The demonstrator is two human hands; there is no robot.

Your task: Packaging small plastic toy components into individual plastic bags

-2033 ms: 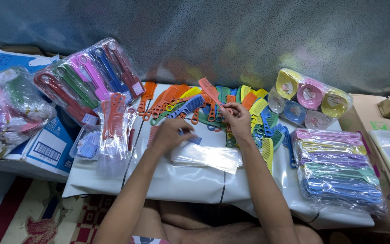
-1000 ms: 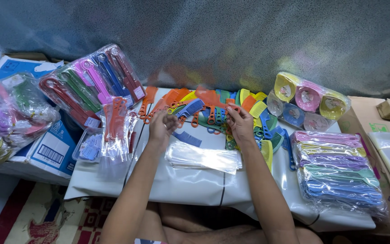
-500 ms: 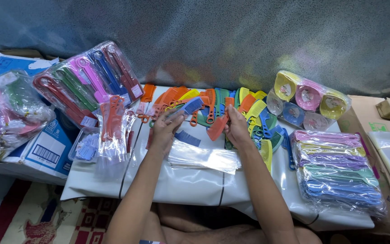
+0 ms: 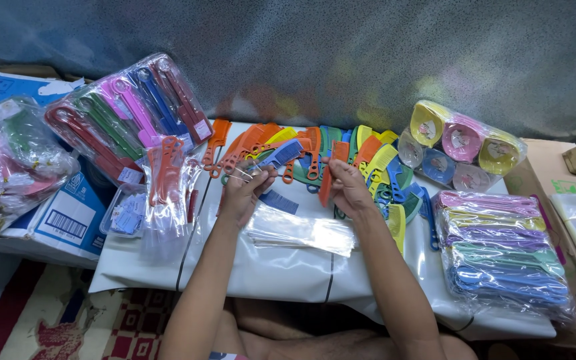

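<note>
My left hand [image 4: 245, 191] holds a blue comb [image 4: 280, 154] at its handle, over the near edge of a heap of loose coloured combs [image 4: 361, 152]. My right hand [image 4: 348, 188] grips an orange comb [image 4: 331, 170], held upright and tilted slightly, just right of the left hand. Below both hands lies a stack of clear plastic sleeves [image 4: 301, 231] with a small blue card [image 4: 279, 201] on the white cloth-covered table [image 4: 281, 273].
Bagged long-handled combs [image 4: 125, 117] lie at the left with packed orange combs [image 4: 165, 177] beside them. A pack of round coloured mirrors [image 4: 458, 147] and a wrapped stack of pastel combs [image 4: 501, 250] sit at the right. Cardboard boxes [image 4: 68, 217] flank the table.
My left hand picked a blue comb from the heap and lifted it. My right hand swapped from reaching into the heap to holding an orange comb upright.
</note>
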